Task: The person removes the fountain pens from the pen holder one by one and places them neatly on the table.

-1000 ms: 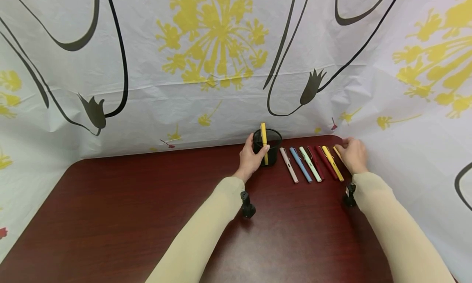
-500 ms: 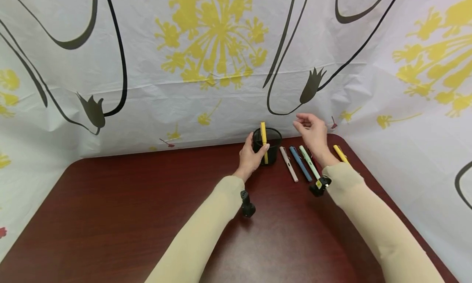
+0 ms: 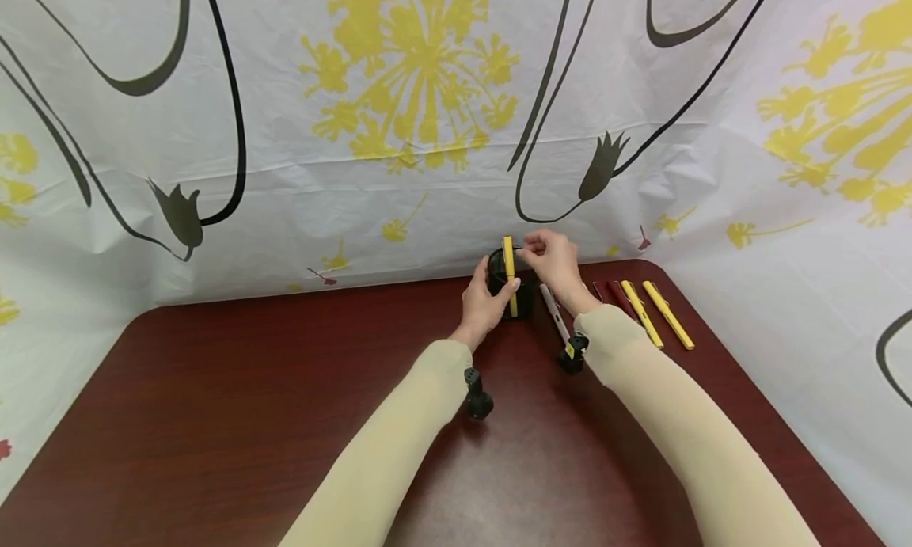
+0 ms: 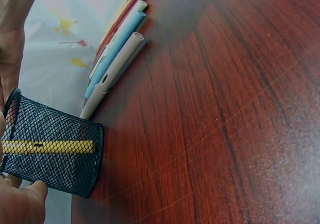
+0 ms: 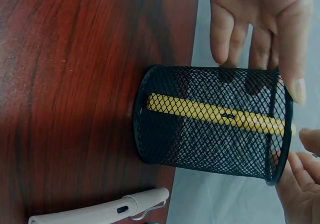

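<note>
My left hand [image 3: 483, 305] grips a black mesh pen holder [image 5: 210, 149] by its side, thumb at the front and fingers behind. Inside the holder stands a yellow pen [image 3: 509, 258], its top above the rim in the head view. My right hand [image 3: 557, 266] is at the holder's rim, fingers loosely bent, thumb beside the pen's top end; no pinch shows. To the holder's right lies a row of pens: a pale pink pen [image 5: 105, 211], a blue pen [image 4: 117, 49], a mint pen [image 4: 142, 5], dark red ones [image 3: 620, 295] and two yellow pens [image 3: 641, 313]. My right arm partly hides the row.
The dark red wooden table [image 3: 285, 389] has a rounded right back corner. A white sheet [image 3: 299, 214] with yellow and grey flower prints hangs behind and beside it. The holder stands near the back edge.
My right hand has left the rightmost yellow pen and moved left over the row to the pen holder's rim. That pen stays on the table. My left hand has kept its grip.
</note>
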`<state>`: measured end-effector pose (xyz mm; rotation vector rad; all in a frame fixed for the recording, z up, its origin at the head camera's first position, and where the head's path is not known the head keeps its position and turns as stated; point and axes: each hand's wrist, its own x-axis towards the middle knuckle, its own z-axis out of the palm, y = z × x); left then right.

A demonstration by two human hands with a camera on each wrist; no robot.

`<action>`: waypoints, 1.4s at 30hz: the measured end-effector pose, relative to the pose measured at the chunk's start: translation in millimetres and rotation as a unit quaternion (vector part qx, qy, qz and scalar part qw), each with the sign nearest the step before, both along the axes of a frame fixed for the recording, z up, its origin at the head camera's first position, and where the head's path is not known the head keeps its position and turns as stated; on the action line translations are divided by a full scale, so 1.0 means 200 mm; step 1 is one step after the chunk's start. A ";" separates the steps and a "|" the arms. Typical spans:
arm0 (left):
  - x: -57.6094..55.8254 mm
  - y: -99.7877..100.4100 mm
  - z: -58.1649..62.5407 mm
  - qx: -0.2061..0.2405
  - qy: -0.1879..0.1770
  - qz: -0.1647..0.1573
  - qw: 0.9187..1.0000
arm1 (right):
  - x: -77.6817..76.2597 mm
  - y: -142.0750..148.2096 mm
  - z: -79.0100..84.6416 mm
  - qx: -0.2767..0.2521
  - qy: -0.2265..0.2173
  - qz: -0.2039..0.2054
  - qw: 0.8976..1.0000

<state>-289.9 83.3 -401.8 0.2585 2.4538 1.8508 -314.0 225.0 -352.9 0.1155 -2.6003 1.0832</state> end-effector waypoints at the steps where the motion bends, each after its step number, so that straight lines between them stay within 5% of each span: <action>1: 0.00 0.00 0.00 -0.001 0.000 -0.001 1.000 | 0.00 -0.01 0.00 0.010 -0.004 0.001 1.000; 9: 0.00 0.00 0.01 -0.009 0.008 -0.001 1.000 | -0.05 -0.05 0.01 0.076 -0.033 -0.008 0.997; 28: -0.01 0.00 0.01 -0.015 0.003 0.004 1.000 | -0.09 -0.14 -0.01 0.124 -0.074 -0.035 0.989; 42: 0.00 0.00 0.00 -0.009 0.001 0.000 1.000 | -0.08 -0.12 -0.01 0.073 -0.062 -0.028 0.995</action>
